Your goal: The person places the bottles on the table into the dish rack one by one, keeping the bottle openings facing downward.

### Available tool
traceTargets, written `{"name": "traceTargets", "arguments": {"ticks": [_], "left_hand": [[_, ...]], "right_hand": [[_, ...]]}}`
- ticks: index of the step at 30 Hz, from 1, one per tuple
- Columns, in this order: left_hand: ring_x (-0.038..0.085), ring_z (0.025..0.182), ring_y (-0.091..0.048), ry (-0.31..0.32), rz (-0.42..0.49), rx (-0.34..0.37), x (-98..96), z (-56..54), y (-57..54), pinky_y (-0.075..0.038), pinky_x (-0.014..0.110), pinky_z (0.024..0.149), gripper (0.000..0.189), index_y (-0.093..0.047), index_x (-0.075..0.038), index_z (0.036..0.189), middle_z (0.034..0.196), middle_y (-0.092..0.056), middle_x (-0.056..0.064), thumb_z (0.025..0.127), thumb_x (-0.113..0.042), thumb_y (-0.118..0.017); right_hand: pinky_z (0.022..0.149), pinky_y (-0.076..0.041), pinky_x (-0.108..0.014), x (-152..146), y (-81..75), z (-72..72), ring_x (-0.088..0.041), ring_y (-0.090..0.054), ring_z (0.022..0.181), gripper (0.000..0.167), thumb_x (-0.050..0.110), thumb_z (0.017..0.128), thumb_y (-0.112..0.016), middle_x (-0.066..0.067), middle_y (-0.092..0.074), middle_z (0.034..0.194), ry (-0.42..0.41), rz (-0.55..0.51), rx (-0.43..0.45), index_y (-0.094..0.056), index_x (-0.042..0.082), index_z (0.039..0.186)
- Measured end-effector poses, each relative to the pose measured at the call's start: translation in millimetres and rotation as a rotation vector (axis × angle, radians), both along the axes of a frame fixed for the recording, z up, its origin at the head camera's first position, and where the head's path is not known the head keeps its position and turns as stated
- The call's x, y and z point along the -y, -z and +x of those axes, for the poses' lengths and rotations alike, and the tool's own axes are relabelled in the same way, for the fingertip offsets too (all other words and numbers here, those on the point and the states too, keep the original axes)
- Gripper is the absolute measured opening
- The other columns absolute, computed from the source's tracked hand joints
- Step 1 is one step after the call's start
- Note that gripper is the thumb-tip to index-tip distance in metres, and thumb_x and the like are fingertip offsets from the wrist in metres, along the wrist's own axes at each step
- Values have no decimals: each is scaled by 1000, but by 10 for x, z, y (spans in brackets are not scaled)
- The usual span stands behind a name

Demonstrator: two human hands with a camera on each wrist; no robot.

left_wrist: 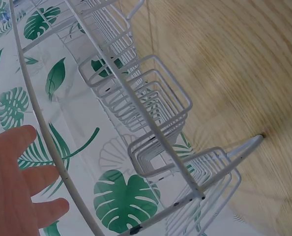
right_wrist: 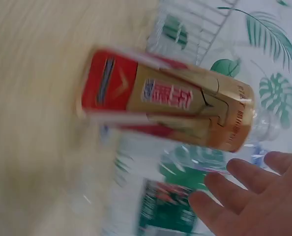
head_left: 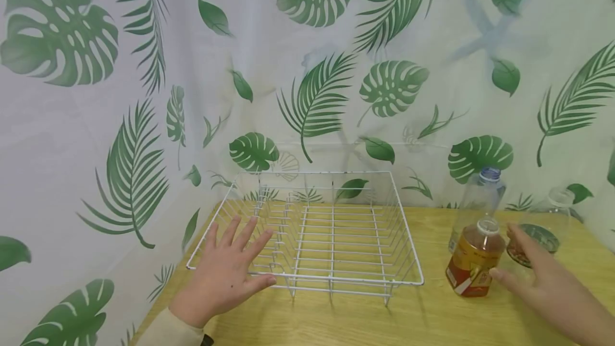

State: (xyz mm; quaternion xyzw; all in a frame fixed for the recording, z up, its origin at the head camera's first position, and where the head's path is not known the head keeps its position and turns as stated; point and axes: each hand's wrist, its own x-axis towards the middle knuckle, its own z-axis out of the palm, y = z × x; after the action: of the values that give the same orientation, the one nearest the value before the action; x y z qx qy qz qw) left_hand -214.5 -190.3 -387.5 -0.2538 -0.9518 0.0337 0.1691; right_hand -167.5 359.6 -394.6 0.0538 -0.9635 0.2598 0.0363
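Note:
A white wire dish rack (head_left: 332,239) stands on the wooden table. My left hand (head_left: 230,260) is over its front left part, fingers spread and gripping nothing. In the left wrist view those fingers (left_wrist: 43,179) are beside the rack's rim wire; whether they touch it I cannot tell. At the right, my right hand (head_left: 552,282) is beside a small drink bottle (head_left: 475,260) with a gold and red label and amber contents. Thumb and fingers are apart, the thumb tip close to the bottle. The right wrist view shows the fingers (right_wrist: 234,189) off the blurred bottle.
Behind the drink bottle stands a taller clear bottle (head_left: 480,196) with a blue-purple neck. Another clear bottle (head_left: 559,199) with a dark green label is to its right, partly hidden by my right hand. A leaf-printed white sheet (head_left: 326,41) hangs behind the table (head_left: 346,324).

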Motion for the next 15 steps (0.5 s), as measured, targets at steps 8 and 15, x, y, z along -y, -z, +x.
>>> {"name": "traceTargets", "arguments": {"ticks": [8, 15], "left_hand": [[40, 152, -13, -9, -17, 6, -11, -4, 23, -3, 71, 115, 89, -35, -31, 159, 165, -25, 9, 89, -85, -30], [41, 151, -15, 9, 4, 37, -46, 16, 48, -2, 72, 114, 89, -37, -28, 159, 165, -25, 11, 90, -84, -30]], "right_hand": [[99, -33, -73, -139, 222, -134, -68, -17, 134, 91, 40, 109, -44, -48, -6, 153, 8, -380, 186, 22, -3, 154], [89, -55, -37, -129, 456, -225, -64, -20, 137, 89, 38, 107, -49, -42, -13, 156, 26, -505, 250, 11, -5, 158]]}}
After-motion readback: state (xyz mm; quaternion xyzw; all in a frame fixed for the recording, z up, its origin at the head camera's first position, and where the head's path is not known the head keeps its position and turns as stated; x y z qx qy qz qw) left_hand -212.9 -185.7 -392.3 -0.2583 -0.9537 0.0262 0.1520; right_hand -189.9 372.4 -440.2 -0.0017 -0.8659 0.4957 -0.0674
